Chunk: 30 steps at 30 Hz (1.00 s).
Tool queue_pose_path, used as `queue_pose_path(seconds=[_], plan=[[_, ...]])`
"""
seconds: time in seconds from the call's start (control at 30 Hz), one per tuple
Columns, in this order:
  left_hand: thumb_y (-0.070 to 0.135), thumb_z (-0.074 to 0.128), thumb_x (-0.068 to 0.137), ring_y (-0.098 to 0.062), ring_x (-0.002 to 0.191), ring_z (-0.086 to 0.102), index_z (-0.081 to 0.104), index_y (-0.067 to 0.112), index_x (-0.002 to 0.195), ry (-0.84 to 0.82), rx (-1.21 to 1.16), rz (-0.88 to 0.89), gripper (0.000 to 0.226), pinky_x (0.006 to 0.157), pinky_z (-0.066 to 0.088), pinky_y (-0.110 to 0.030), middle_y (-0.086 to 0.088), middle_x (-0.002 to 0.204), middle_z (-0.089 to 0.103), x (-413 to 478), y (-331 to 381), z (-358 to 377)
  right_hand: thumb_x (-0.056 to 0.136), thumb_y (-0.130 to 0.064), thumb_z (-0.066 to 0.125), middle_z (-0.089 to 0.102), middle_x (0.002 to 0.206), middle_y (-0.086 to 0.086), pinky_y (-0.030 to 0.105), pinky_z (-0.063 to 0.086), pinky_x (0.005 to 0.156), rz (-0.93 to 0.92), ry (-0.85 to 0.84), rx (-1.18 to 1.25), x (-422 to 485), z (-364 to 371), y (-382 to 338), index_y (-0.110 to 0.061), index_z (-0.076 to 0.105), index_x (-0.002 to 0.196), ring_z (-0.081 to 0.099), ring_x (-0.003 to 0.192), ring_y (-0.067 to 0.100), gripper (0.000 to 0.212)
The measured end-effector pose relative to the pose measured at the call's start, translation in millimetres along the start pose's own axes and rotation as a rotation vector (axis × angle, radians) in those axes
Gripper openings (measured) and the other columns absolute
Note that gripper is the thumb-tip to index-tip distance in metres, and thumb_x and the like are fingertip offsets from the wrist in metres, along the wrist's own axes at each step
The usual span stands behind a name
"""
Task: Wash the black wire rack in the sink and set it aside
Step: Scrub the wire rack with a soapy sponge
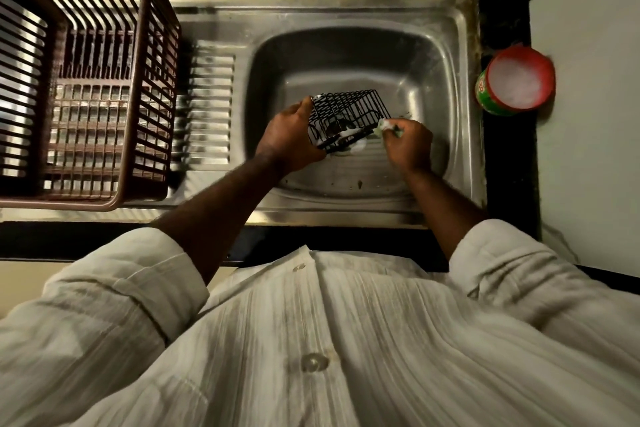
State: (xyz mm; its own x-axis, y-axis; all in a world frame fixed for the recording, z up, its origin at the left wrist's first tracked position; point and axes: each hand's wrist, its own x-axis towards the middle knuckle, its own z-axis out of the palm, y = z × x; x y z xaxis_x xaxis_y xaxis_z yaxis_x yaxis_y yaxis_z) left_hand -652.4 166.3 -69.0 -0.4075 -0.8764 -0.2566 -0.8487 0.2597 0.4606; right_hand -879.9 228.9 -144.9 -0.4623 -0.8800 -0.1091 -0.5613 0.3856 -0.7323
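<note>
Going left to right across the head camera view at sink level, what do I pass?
Brown dish basket → ribbed drainboard → left hand → black wire rack → right hand pinching a scrubber → foamy red-rimmed tub.

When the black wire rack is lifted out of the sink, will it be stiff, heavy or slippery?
Probably stiff: the black wire rack holds its boxy shape in the left hand. Likely light, being open wire. Perhaps slippery: foam lies under it.

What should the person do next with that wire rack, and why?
Probably draw the soapy scrubber in the right hand along the black wire rack, which the left hand holds in the sink; foam shows only near its lower edge.
</note>
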Motion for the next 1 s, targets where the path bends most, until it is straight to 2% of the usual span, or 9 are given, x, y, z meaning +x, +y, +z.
queue_pose_path(seconds=[0.13, 0.2, 0.3, 0.47, 0.6, 0.73, 0.87, 1.0], plan=[[0.039, 0.087, 0.070, -0.026, 0.118, 0.059, 0.039, 0.016, 0.147, -0.006, 0.015, 0.011, 0.094, 0.092, 0.048, -0.032, -0.008, 0.137, 0.058, 0.3, 3.1, -0.4, 0.092, -0.019, 0.066, 0.076, 0.105, 0.013, 0.020, 0.045, 0.086, 0.064, -0.042, -0.057, 22.0, -0.2, 12.7, -0.005, 0.078, 0.107, 0.071, 0.102, 0.026, 0.023], [0.039, 0.088, 0.069, -0.026, 0.119, 0.059, 0.039, 0.015, 0.147, -0.005, 0.019, 0.010, 0.095, 0.091, 0.048, -0.032, -0.009, 0.137, 0.058, -1.7, 1.3, 1.2, 0.093, -0.018, 0.065, 0.074, 0.109, 0.015, 0.018, 0.043, 0.085, 0.103, -0.054, -0.094, 30.0, 0.9, 16.9, -0.004, 0.076, 0.109, 0.068, 0.105, 0.028, 0.024], [0.039, 0.088, 0.068, -0.028, 0.118, 0.059, 0.039, 0.015, 0.149, -0.007, 0.036, 0.017, 0.098, 0.092, 0.049, -0.033, -0.008, 0.138, 0.057, -4.3, -1.1, 2.5, 0.093, -0.018, 0.064, 0.073, 0.113, 0.016, 0.025, 0.046, 0.091, 0.161, -0.052, -0.145, 37.1, 3.4, 23.0, -0.004, 0.075, 0.112, 0.066, 0.110, 0.030, 0.026], [0.038, 0.088, 0.069, -0.028, 0.118, 0.059, 0.038, 0.014, 0.148, -0.008, 0.037, 0.028, 0.097, 0.091, 0.049, -0.033, -0.009, 0.137, 0.058, -3.6, 4.9, -0.4, 0.089, -0.022, 0.067, 0.076, 0.103, 0.011, 0.028, 0.050, 0.088, 0.170, -0.034, -0.074, 25.8, 4.1, 19.1, -0.009, 0.079, 0.102, 0.070, 0.102, 0.027, 0.022], [0.042, 0.087, 0.068, -0.026, 0.115, 0.061, 0.041, 0.016, 0.146, 0.009, 0.021, 0.016, 0.094, 0.090, 0.049, -0.031, -0.007, 0.134, 0.060, -4.6, 3.2, 0.3, 0.088, -0.022, 0.073, 0.077, 0.101, 0.005, 0.020, 0.051, 0.083, 0.036, -0.029, 0.046, -2.7, -2.4, -7.5, -0.009, 0.078, 0.103, 0.070, 0.092, 0.015, 0.021], [0.039, 0.089, 0.067, -0.028, 0.116, 0.060, 0.042, 0.014, 0.146, 0.006, 0.025, 0.020, 0.094, 0.092, 0.049, -0.032, -0.009, 0.136, 0.059, -5.7, 2.9, -2.1, 0.085, -0.021, 0.078, 0.074, 0.096, -0.001, 0.004, 0.046, 0.068, -0.156, -0.124, 0.117, -36.6, -13.2, -36.3, -0.007, 0.076, 0.105, 0.066, 0.078, 0.007, 0.024], [0.040, 0.089, 0.068, -0.030, 0.117, 0.060, 0.041, 0.014, 0.146, 0.002, 0.034, 0.031, 0.095, 0.092, 0.050, -0.033, -0.010, 0.136, 0.058, -7.6, 1.8, -1.9, 0.082, -0.014, 0.075, 0.073, 0.103, 0.003, 0.010, 0.051, 0.077, -0.283, -0.148, 0.142, -58.4, -17.0, -46.7, -0.008, 0.078, 0.106, 0.066, 0.088, 0.009, 0.025], [0.040, 0.088, 0.068, -0.031, 0.119, 0.059, 0.040, 0.014, 0.147, -0.013, 0.040, 0.028, 0.095, 0.095, 0.049, -0.035, -0.011, 0.138, 0.058, -5.9, 3.2, -4.4, 0.088, -0.012, 0.069, 0.069, 0.110, 0.004, 0.015, 0.053, 0.084, -0.356, -0.066, 0.155, -62.1, -15.9, -47.4, -0.009, 0.076, 0.113, 0.064, 0.099, 0.009, 0.027]])
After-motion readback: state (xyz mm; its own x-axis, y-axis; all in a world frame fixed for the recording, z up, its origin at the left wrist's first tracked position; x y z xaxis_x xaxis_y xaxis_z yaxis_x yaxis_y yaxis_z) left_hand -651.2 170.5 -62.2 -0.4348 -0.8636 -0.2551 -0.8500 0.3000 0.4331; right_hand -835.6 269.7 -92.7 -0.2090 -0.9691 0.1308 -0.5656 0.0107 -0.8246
